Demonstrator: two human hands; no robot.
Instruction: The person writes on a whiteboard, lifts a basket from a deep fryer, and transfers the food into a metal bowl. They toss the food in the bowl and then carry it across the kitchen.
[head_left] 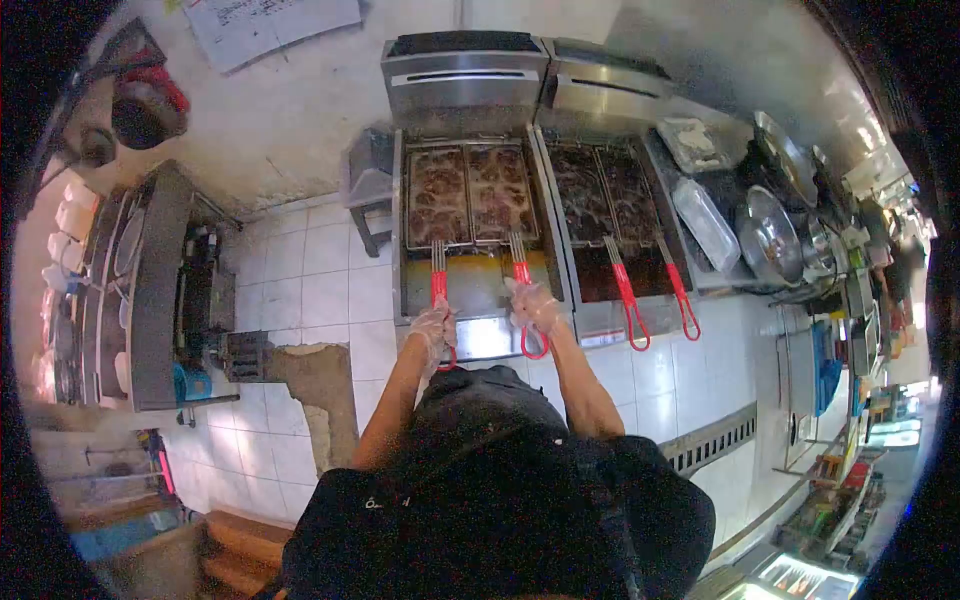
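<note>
Two fry baskets sit side by side in the left deep fryer point(535, 270), full of brown food in bubbling oil. My left hand point(433, 330), in a clear plastic glove, is closed around the red handle of the left fry basket point(438, 200). In a matching glove, my right hand point(536, 307) grips the red handle of the right fry basket point(500, 195). What the food is, I cannot make out. Beside them, the right deep fryer point(630, 285) holds two more fry baskets point(585, 190) in dark oil, their red handles sticking out toward me with no hand on them.
Right of the fryers are a rectangular metal tray point(707, 224) and a round metal bowl point(770, 235). A dark stool point(372, 185) stands close by on the left. Farther left is a shelf unit point(160, 290). The tiled floor has a broken patch point(325, 395) and a drain grate point(712, 440).
</note>
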